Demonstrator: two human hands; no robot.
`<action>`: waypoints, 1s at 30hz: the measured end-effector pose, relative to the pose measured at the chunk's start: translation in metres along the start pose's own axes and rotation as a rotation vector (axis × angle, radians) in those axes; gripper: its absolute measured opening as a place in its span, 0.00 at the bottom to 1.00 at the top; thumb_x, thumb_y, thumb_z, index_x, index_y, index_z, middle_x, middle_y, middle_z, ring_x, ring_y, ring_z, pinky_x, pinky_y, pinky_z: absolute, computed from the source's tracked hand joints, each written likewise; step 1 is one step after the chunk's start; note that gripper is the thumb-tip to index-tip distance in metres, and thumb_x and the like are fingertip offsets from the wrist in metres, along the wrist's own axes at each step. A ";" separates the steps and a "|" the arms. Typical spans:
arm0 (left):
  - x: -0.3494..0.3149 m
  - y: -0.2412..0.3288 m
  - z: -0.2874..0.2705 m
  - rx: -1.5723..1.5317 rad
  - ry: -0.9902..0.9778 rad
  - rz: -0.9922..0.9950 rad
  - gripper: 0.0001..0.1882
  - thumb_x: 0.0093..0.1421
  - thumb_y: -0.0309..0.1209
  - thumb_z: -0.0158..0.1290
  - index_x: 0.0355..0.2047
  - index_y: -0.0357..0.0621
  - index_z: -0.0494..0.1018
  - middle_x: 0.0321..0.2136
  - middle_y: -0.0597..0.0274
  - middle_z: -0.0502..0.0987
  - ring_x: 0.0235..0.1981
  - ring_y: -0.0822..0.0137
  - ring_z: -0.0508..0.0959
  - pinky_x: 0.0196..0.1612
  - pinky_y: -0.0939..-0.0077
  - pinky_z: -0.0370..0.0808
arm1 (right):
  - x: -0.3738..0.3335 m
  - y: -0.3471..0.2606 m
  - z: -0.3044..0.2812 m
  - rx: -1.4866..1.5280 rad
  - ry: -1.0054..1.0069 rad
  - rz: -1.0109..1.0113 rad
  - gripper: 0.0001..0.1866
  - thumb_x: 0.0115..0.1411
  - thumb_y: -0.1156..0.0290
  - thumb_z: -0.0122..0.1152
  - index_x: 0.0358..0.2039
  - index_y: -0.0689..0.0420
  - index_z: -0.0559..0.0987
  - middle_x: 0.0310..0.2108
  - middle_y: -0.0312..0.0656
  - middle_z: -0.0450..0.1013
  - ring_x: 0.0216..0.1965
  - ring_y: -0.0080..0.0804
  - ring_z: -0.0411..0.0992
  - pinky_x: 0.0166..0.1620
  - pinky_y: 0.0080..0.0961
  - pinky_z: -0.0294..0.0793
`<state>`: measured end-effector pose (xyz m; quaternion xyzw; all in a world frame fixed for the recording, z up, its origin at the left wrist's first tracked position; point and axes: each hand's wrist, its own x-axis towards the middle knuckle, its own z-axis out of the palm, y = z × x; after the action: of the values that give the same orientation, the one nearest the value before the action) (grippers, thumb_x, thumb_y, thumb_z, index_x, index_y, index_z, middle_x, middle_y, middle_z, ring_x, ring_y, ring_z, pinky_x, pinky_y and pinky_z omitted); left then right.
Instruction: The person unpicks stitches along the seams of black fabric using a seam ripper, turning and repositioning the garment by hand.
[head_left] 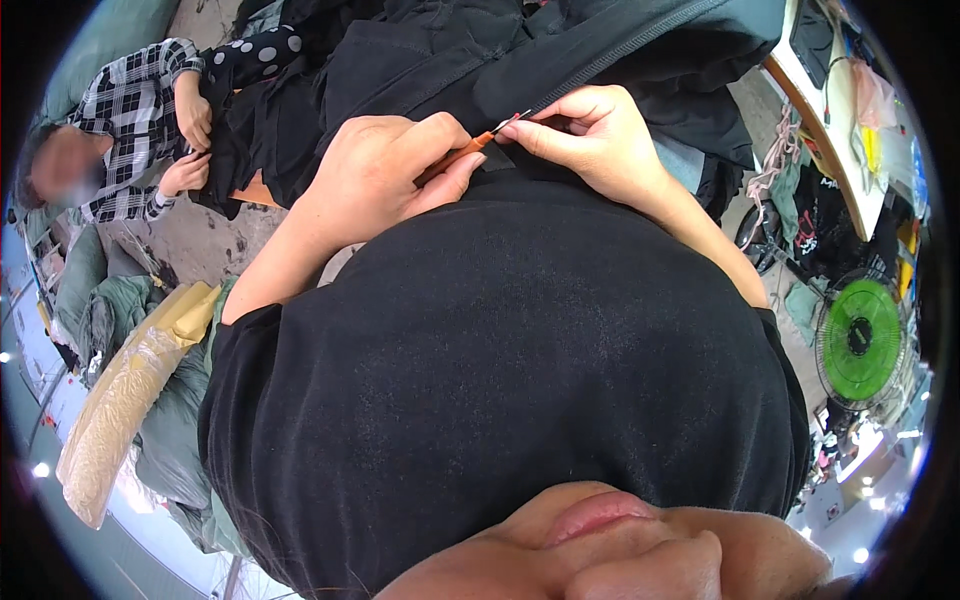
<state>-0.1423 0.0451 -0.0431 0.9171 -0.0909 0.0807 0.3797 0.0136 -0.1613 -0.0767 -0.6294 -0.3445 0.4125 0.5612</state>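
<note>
My left hand (pixel 395 165) is closed around the orange handle of a seam ripper (pixel 474 146). Its thin metal tip points up and right, reaching the fingertips of my right hand (pixel 590 135). That hand pinches the edge of a black garment (pixel 440 75), right by the tip; the exact spot under the fingers is hidden. A stitched seam runs along the garment toward the upper right. The dark cloth lies bunched in front of me, beyond both hands.
At the far left a person in a checked shirt (pixel 135 95) handles black cloth. A plastic-wrapped roll (pixel 125 400) leans beside green fabric at my left. On my right are a curved tabletop edge (pixel 840 150), a green fan (pixel 860 338) and tangled pale cords (pixel 772 170).
</note>
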 end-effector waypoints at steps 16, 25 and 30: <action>-0.001 -0.009 0.012 -0.121 0.107 0.090 0.09 0.59 0.29 0.67 0.34 0.41 0.77 0.18 0.63 0.77 0.17 0.68 0.78 0.21 0.75 0.71 | 0.000 -0.007 0.005 -0.057 -0.022 -0.051 0.09 0.63 0.68 0.72 0.39 0.60 0.89 0.32 0.42 0.85 0.32 0.26 0.83 0.37 0.19 0.82; -0.005 -0.009 0.001 -0.060 0.040 0.084 0.09 0.58 0.27 0.67 0.35 0.40 0.78 0.20 0.63 0.79 0.18 0.69 0.79 0.22 0.76 0.72 | 0.001 -0.006 0.007 -0.028 -0.025 -0.108 0.08 0.64 0.70 0.71 0.39 0.60 0.89 0.33 0.43 0.85 0.34 0.26 0.83 0.39 0.19 0.82; -0.005 -0.010 0.005 -0.067 0.086 0.114 0.09 0.58 0.27 0.68 0.36 0.40 0.78 0.20 0.63 0.79 0.18 0.69 0.79 0.22 0.76 0.73 | 0.003 -0.009 0.008 -0.041 -0.011 -0.126 0.08 0.63 0.70 0.71 0.39 0.60 0.89 0.33 0.43 0.85 0.33 0.26 0.83 0.39 0.20 0.82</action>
<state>-0.1450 0.0491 -0.0539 0.8928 -0.1292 0.1384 0.4087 0.0078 -0.1544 -0.0688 -0.6157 -0.3950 0.3728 0.5709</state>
